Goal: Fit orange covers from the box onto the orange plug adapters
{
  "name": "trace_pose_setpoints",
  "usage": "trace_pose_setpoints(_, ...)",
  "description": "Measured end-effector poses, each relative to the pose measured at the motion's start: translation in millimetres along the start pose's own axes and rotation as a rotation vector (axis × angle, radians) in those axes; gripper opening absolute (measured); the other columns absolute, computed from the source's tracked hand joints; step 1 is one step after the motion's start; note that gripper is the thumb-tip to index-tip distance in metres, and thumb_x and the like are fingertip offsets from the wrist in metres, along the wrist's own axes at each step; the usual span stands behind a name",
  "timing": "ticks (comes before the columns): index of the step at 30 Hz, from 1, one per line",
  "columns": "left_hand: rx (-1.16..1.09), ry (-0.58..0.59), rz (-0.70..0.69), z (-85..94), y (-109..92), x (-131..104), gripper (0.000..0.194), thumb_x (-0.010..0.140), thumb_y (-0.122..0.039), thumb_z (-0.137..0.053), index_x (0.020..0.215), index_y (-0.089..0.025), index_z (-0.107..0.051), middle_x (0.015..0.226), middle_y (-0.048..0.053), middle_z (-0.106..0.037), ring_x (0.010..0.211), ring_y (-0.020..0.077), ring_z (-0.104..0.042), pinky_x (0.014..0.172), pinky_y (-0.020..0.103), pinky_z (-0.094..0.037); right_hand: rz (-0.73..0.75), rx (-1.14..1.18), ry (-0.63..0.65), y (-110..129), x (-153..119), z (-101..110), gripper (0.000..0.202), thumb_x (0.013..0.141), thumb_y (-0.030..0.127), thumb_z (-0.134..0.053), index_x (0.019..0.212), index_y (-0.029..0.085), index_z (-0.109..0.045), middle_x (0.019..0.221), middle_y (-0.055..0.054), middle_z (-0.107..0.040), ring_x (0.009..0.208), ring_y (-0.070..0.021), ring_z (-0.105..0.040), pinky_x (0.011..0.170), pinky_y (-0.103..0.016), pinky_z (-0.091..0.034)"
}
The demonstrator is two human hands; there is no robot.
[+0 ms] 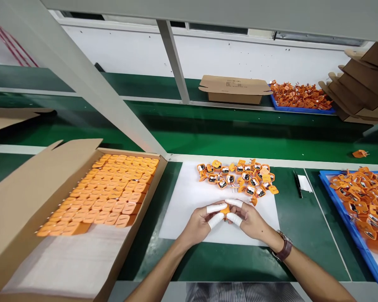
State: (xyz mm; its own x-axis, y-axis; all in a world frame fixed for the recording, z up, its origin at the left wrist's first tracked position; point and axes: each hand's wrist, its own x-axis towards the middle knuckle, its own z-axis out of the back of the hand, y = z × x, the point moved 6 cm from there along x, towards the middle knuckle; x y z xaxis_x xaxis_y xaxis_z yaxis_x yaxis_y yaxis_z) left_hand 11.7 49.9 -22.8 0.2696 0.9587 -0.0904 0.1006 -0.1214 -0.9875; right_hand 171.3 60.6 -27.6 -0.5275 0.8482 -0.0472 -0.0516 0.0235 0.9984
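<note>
Over the white sheet [189,209], my left hand [204,220] and my right hand [244,216] meet around one small orange plastic piece [225,210]. White covers wrap the thumb and a finger of each hand, and these fingertips press on the piece from both sides. Just beyond my hands lies a loose group of open orange housings [230,179] with black and white parts inside. A few have metal pins showing. The underside of the held piece is mostly hidden by my fingers.
At left, an open cardboard box [157,176] holds rows of orange pieces. A blue tray [343,226] of orange parts is at right, near a black pen-like tool [297,184] and a white packet [305,183]. Behind are a shelf carton [234,86], another blue tray [302,110] and stacked cartons [362,84].
</note>
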Motion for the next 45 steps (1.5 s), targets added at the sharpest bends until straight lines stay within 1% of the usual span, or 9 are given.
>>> trace_pose_setpoints(7,0.001,0.052,-0.034,-3.1,-5.5,-1.5,0.031,0.090,-0.031,-0.070,0.120,-0.022,-0.074,0.136,0.011,-0.067,0.115,0.0274,-0.070,0.098,0.037,-0.059,0.047,-0.039,-0.075,2.6,1.1,-1.0,0.036,0.096,0.035,-0.061,0.130,0.023,-0.058,0.092,-0.002,-0.055,0.080,-0.0158,-0.059,0.077,-0.035,-0.056)
trace_pose_setpoints(13,0.015,-0.048,-0.066,-4.3,-2.3,-0.2,0.026,0.090,-0.029,-0.071,0.114,-0.022,-0.076,0.131,0.010,-0.070,0.116,0.0271,-0.070,0.100,0.038,-0.058,0.072,-0.069,-0.092,-2.2,-1.7,0.3,0.041,0.098,0.030,-0.058,0.138,0.026,-0.052,0.094,-0.002,-0.055,0.082,-0.0149,-0.057,0.081,-0.034,-0.056)
trace_pose_setpoints(19,-0.012,-0.084,-0.036,-1.6,0.5,1.6,0.025,0.087,-0.030,-0.074,0.110,-0.021,-0.078,0.127,0.010,-0.073,0.109,0.0281,-0.073,0.097,0.041,-0.060,0.131,-0.068,-0.075,6.4,-2.8,1.9,0.046,0.098,0.029,-0.058,0.143,0.025,-0.047,0.091,-0.001,-0.056,0.082,-0.0142,-0.057,0.084,-0.033,-0.055)
trace_pose_setpoints(24,-0.016,-0.073,-0.023,-3.7,-3.5,1.6,0.023,0.086,-0.032,-0.075,0.107,-0.023,-0.078,0.122,0.009,-0.075,0.102,0.0266,-0.075,0.087,0.037,-0.064,0.075,0.035,-0.050,1.9,0.1,2.6,0.046,0.097,0.036,-0.061,0.139,0.024,-0.049,0.094,-0.003,-0.062,0.085,-0.0159,-0.063,0.085,-0.036,-0.056)
trace_pose_setpoints(27,-0.022,-0.053,-0.012,-5.0,-2.6,1.8,0.026,0.086,-0.035,-0.075,0.109,-0.022,-0.077,0.125,0.010,-0.074,0.104,0.0277,-0.075,0.090,0.038,-0.064,0.028,0.093,-0.053,-0.1,3.4,2.4,0.049,0.094,0.041,-0.066,0.136,0.022,-0.052,0.095,-0.003,-0.065,0.084,-0.0161,-0.064,0.083,-0.037,-0.056)
trace_pose_setpoints(31,-0.020,-0.046,-0.032,-3.3,1.0,0.9,0.025,0.087,-0.033,-0.074,0.109,-0.020,-0.077,0.130,0.011,-0.071,0.117,0.0292,-0.070,0.102,0.043,-0.057,0.019,0.042,-0.074,4.1,6.1,2.2,0.045,0.092,0.041,-0.067,0.130,0.020,-0.058,0.090,-0.002,-0.064,0.079,-0.0146,-0.059,0.078,-0.034,-0.054)
trace_pose_setpoints(36,0.002,-0.046,-0.039,-6.1,4.6,-0.2,0.026,0.088,-0.033,-0.073,0.110,-0.020,-0.076,0.132,0.012,-0.069,0.121,0.0298,-0.067,0.105,0.045,-0.055,0.034,0.058,-0.086,-1.5,4.9,2.7,0.052,0.091,0.044,-0.068,0.134,0.019,-0.054,0.085,0.000,-0.061,0.075,-0.0138,-0.057,0.073,-0.032,-0.053)
trace_pose_setpoints(40,0.043,-0.108,-0.051,-2.9,-3.9,-0.7,0.027,0.085,-0.034,-0.075,0.108,-0.019,-0.076,0.130,0.012,-0.071,0.121,0.0301,-0.067,0.103,0.043,-0.057,0.078,0.084,-0.064,-2.4,2.9,-0.6,0.054,0.094,0.044,-0.066,0.139,0.019,-0.050,0.087,-0.001,-0.062,0.078,-0.0144,-0.061,0.077,-0.034,-0.056)
trace_pose_setpoints(45,0.204,-0.212,-0.090,12.6,-28.3,-7.9,0.026,0.082,-0.029,-0.078,0.106,-0.020,-0.076,0.126,0.011,-0.073,0.099,0.0243,-0.075,0.092,0.036,-0.061,0.195,-0.047,-0.101,9.2,-1.3,-1.7,0.046,0.098,0.038,-0.060,0.139,0.022,-0.049,0.102,-0.006,-0.062,0.087,-0.0157,-0.063,0.080,-0.034,-0.056)
